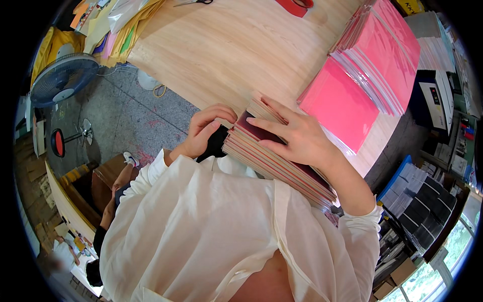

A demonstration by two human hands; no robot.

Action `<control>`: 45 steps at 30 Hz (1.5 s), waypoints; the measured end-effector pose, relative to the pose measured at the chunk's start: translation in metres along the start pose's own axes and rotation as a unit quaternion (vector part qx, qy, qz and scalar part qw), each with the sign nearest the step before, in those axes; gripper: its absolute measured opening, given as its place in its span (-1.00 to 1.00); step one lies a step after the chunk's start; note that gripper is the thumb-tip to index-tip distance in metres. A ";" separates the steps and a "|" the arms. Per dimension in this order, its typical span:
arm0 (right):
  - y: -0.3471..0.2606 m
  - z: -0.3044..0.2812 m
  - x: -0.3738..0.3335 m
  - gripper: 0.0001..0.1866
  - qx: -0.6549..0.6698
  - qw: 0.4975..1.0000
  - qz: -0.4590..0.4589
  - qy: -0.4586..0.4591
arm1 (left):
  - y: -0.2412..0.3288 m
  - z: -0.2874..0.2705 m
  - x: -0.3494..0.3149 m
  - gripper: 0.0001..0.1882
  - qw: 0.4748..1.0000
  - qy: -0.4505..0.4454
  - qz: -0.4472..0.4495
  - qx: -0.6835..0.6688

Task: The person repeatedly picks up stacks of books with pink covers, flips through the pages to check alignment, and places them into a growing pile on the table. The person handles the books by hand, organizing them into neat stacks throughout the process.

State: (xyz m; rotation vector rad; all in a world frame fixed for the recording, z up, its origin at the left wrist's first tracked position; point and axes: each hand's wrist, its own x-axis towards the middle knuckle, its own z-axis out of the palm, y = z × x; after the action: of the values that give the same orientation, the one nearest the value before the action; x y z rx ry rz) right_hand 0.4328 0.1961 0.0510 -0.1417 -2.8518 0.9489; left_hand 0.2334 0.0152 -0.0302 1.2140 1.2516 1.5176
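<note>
Against the front of my white shirt sits a thick stack of thin card folders [282, 163], with tan, red and dark layered edges and a dark maroon top. My right hand [302, 138] lies across the top, fingers spread and bent over it, holding the stack at the table's near edge. Beside the stack's left end is my left hand [204, 128], its fingers curled and the thumb close to them. Its fingertips are partly hidden, so whether it grips anything does not show. A black patch [216, 141] shows beneath that hand.
Pink sleeves in piles [347, 95] cover the wooden table's [216, 45] right side. A red tape roll [296, 6] and scissors [198, 2] lie at the far edge. Envelopes [136, 25] are heaped far left, near a fan [65, 78]. Another person's leg [123, 176] shows at left.
</note>
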 end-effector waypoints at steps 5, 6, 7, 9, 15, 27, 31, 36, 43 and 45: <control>-0.001 0.001 -0.001 -0.53 0.005 1.000 -0.003 -0.004 | -0.003 -0.001 -0.003 -0.65 0.999 0.004 -0.024 -0.030; -0.002 0.000 0.000 -0.53 0.006 1.000 -0.002 -0.006 | -0.004 -0.001 -0.003 -0.64 0.999 0.006 -0.026 -0.036; -0.002 -0.001 0.000 -0.52 0.007 1.000 0.000 -0.008 | -0.003 -0.001 -0.003 -0.64 0.999 0.009 -0.026 -0.032; -0.003 -0.002 0.000 -0.51 0.015 1.000 0.002 -0.011 | -0.001 -0.001 -0.002 -0.62 0.999 0.014 -0.025 -0.024; -0.006 -0.005 0.000 -0.39 0.037 0.999 0.011 -0.030 | 0.001 -0.001 -0.001 -0.60 1.000 -0.013 -0.014 0.024; -0.002 -0.008 -0.022 -0.34 -0.121 0.969 0.203 -0.067 | -0.016 0.007 0.072 -0.04 0.978 -0.139 -0.016 0.155; -0.006 -0.011 -0.038 -0.36 -0.189 0.959 0.209 -0.028 | -0.058 0.013 0.087 -0.28 0.973 -0.153 0.035 0.167; -0.020 -0.032 -0.106 -0.15 -0.191 0.958 0.213 -0.011 | -0.068 0.021 0.078 -0.45 0.961 -0.221 -0.161 -0.043; 0.011 0.045 -0.242 0.12 0.139 0.834 0.342 0.410 | -0.073 0.024 0.081 -0.46 0.967 -0.226 -0.100 -0.053; 0.033 0.083 -0.243 0.15 0.332 0.754 0.328 0.463 | -0.082 0.021 0.080 -0.41 0.971 -0.220 -0.089 -0.028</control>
State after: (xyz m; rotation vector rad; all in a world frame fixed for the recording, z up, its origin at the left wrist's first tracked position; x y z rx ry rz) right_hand 0.6617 0.1415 -0.0582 -1.1877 -1.4223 1.3943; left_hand 0.2379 0.1114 -0.0959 1.2761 0.9836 1.0705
